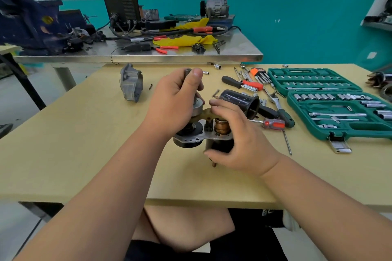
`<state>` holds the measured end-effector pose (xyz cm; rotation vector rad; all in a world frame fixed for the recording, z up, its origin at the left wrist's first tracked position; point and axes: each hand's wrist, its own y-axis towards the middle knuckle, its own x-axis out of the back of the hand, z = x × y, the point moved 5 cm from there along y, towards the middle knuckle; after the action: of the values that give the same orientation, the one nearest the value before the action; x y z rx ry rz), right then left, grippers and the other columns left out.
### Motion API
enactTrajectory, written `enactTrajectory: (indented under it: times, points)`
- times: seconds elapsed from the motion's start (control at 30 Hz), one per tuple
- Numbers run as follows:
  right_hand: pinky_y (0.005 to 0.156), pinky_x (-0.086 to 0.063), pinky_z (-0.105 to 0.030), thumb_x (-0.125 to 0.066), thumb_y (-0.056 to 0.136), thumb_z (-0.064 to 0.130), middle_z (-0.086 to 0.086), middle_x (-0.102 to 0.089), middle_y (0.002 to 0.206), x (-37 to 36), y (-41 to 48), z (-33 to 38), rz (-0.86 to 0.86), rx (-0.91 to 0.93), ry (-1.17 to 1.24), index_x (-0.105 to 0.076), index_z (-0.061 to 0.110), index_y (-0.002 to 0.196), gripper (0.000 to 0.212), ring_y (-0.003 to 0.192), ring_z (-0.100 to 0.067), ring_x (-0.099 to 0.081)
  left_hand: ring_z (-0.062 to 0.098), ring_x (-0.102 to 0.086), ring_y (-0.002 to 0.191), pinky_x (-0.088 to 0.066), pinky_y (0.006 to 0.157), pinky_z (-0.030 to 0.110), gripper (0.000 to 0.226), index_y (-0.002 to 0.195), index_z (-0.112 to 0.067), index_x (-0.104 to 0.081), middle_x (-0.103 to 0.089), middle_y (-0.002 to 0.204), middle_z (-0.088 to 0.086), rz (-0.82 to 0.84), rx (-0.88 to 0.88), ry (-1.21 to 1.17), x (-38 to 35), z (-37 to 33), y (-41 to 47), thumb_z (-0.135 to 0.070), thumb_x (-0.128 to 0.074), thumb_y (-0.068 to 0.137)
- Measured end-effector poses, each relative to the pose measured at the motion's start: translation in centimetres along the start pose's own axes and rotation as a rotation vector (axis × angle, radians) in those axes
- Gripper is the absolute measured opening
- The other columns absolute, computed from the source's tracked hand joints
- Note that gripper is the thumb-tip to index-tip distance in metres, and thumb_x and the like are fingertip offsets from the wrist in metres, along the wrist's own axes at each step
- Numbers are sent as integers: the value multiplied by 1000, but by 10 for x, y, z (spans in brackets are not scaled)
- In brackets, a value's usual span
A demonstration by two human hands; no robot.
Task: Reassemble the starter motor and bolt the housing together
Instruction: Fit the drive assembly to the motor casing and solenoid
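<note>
Tan tabletop (84,154), and your starter motor (192,133) stands upright on it, dead centre in front of you. Your left hand (174,101) is wrapped round the shaft (187,74) that rises from the motor, fingers curled, thumb pressed near the top end. Your right hand (239,140) clamps the motor's other side: thumb low against the dark body, fingers curved over the brass-coloured fork lever (206,114), which sits above the copper-coloured plunger (221,127). Just behind those fingers the black cylindrical casing (239,99) lies on its side, open end facing right. Off to your left the grey cast nose housing (131,82) sits well apart from both hands. On your right lie a red-handled screwdriver (273,123) and a ratchet (280,108), with the open green socket set case (297,104) beyond them.
</note>
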<state>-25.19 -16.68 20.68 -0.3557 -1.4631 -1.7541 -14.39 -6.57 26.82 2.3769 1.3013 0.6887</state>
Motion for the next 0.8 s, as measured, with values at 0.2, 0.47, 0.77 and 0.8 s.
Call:
enactTrajectory:
  times: [0.2,0.47,0.77,0.8]
  points:
    - [97,-45,-19,-72,75,32,-4,-55,127,-6,-1,-2,-121,-66,61,-50,9,126,60,113,-11,-55,18,-64,67,-50,61,38,32,79,-21,-57,-67,71,13,-22,45,7,4,11,-5,-35,-40,102]
    - [85,-33,1,-73,75,32,20,-49,108,-14,-5,-2,-72,-293,188,-44,30,118,52,98,12,-48,30,-65,75,-46,63,36,31,81,-21,-58,-58,69,-3,-21,24,12,-2,11,3,-31,-38,103]
    - [72,-47,-7,-75,76,27,25,-59,91,-13,-7,-10,-117,-442,349,-45,53,101,47,89,4,-59,14,-66,94,-55,81,34,33,99,-34,-64,-67,99,-8,-172,231,-257,28,66,17,-45,-34,90]
    - [68,-49,-8,-75,76,25,26,-60,91,-11,-8,-15,-145,-475,393,-46,53,100,47,86,4,-60,17,-65,97,-55,84,37,29,100,-33,-64,-67,98,-8,-223,272,-193,39,83,16,-41,-38,92]
